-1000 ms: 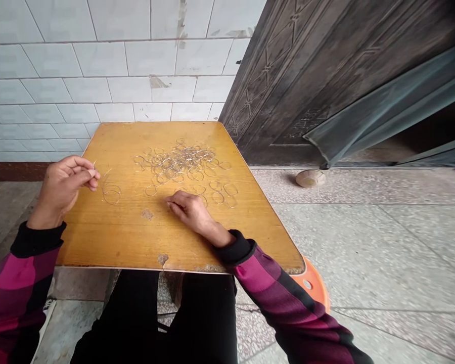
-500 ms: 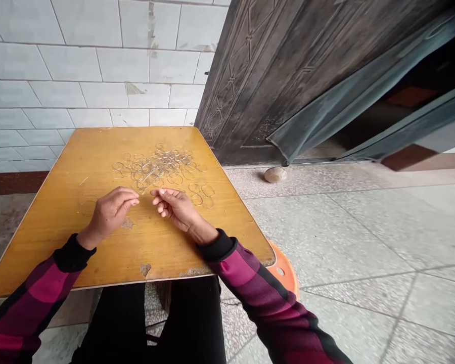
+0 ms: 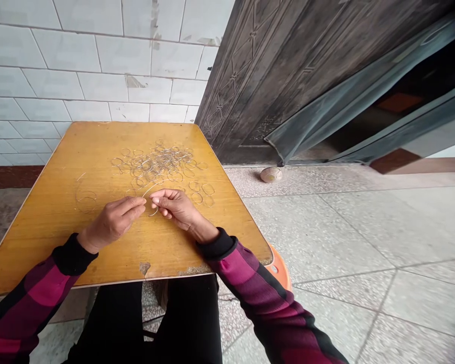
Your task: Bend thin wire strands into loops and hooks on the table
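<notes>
My left hand [image 3: 111,222] and my right hand [image 3: 175,209] meet near the middle of a scuffed yellow wooden board [image 3: 45,237]. Their fingertips pinch a thin curved wire ring [image 3: 150,198], though the fingers hide part of it. Just beyond my fingers lies a loose heap of thin metal wire rings [image 3: 155,167], tangled at its centre. Several separate rings [image 3: 201,192] lie to the right of my right hand. A looser pair of rings [image 3: 85,200] sits out to the left, with a short wire piece [image 3: 81,176] above it.
A dark embossed metal door [image 3: 273,86] and a hanging grey-green sheet [image 3: 349,96] stand to the right, above a worn ball [image 3: 271,174] on the speckled floor. White tiles [image 3: 98,65] rise behind the board. An orange stool rim [image 3: 279,270] shows below its right corner.
My left hand has moved in from the board's left side to meet my right hand at the centre. A thin wire ring now shows between my fingertips, and the view has swung slightly left.
</notes>
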`<state>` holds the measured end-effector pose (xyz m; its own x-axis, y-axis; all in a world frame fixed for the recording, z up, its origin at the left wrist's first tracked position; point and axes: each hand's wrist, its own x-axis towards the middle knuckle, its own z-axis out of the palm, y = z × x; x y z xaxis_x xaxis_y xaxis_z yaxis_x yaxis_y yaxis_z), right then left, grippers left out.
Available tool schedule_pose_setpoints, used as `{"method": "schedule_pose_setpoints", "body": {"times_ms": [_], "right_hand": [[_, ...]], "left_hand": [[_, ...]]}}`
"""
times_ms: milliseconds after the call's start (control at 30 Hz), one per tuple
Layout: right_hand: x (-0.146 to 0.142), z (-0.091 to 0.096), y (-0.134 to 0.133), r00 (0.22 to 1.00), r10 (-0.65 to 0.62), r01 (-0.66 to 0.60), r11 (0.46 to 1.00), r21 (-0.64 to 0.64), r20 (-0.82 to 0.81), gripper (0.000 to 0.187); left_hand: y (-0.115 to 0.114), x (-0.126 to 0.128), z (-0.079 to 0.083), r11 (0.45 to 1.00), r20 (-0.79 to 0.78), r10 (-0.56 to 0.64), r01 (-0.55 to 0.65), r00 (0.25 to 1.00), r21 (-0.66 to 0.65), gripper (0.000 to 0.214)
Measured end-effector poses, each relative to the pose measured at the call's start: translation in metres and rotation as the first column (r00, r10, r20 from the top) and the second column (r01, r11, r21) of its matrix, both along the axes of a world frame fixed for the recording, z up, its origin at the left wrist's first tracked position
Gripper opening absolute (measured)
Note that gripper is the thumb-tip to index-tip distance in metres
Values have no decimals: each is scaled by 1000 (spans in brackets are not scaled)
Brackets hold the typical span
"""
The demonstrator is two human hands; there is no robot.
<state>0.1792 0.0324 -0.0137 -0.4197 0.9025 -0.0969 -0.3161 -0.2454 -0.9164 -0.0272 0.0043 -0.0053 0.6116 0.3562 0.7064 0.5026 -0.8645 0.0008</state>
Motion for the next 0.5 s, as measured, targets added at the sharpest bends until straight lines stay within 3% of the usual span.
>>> {"method": "schedule_pose_setpoints", "body": {"times_ms": [100,200,333,400,500], "right_hand": [[-1,0,0,999,-38,38,999,22,2,29],[-3,-1,1,995,-102,102,995,4,-18,34],[-7,-4,-1,983,-181,183,982,41,-31,35],[-10,-5,-4,979,-200,202,974,100,-22,33],[-13,-6,-9,981,-196,195,966,170,-8,31]], "left_hand": [[-2,1,0,999,69,35,-33,997,-39,28],[-6,3,4,987,219,145,-125,965,-102,25],[-9,8,6,922,378,248,-98,892,-375,15],[-6,11,3,805,423,313,-1,850,-593,19],[-1,18,-3,549,487,442,202,753,-811,21]]}}
